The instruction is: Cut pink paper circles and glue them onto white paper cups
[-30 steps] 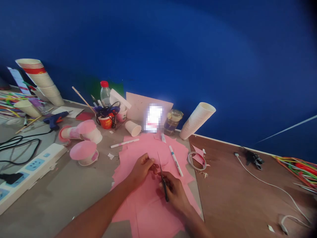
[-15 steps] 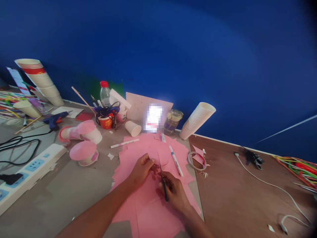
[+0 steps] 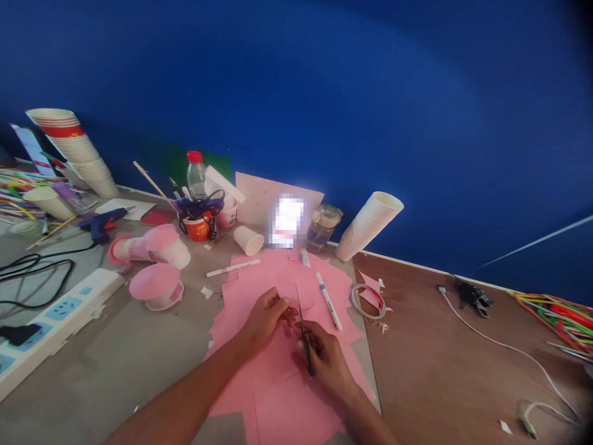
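Black-handled scissors [image 3: 308, 358] are gripped in my right hand [image 3: 330, 355], fingers closed round the handles and the blades pointing away from me. Close to the blades, my left hand [image 3: 266, 318] has its thumb and fingers pinched on a piece of pink paper [image 3: 303, 295] with a rounded edge. How far the blades bite into this paper is hard to make out, pink on pink. Both hands are above a spread of overlapping pink sheets [image 3: 278, 395]. A white marker with a blue band [image 3: 330, 303] lies on those sheets, just beyond my right hand.
Pink-topped paper cups [image 3: 155, 283] and a power strip [image 3: 60, 315] are at left. Behind stand a glass jar [image 3: 324, 225], a bright blurred screen [image 3: 287, 219] and stacked paper cups [image 3: 370, 225]. Tape rolls [image 3: 368, 301] and a white cable [image 3: 504, 343] lie at right.
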The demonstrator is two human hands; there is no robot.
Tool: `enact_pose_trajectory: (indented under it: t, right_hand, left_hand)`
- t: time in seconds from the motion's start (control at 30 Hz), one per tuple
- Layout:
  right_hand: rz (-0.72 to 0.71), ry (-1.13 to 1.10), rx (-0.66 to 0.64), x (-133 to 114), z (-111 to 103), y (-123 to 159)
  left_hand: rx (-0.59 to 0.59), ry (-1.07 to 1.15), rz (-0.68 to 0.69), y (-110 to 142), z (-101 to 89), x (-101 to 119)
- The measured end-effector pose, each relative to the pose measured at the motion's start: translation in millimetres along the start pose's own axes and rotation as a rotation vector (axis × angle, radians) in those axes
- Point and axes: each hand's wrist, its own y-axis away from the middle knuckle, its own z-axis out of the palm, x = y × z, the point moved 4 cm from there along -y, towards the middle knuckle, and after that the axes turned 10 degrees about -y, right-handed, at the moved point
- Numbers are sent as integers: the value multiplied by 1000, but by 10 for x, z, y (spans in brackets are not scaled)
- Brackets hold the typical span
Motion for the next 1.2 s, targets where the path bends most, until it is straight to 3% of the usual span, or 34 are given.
enact_pose_trajectory:
  t: [1.2]
  right_hand:
    - [14,-36,31,58,11,7]
  left_hand:
    - [-8,19,21,-10,-19,-26]
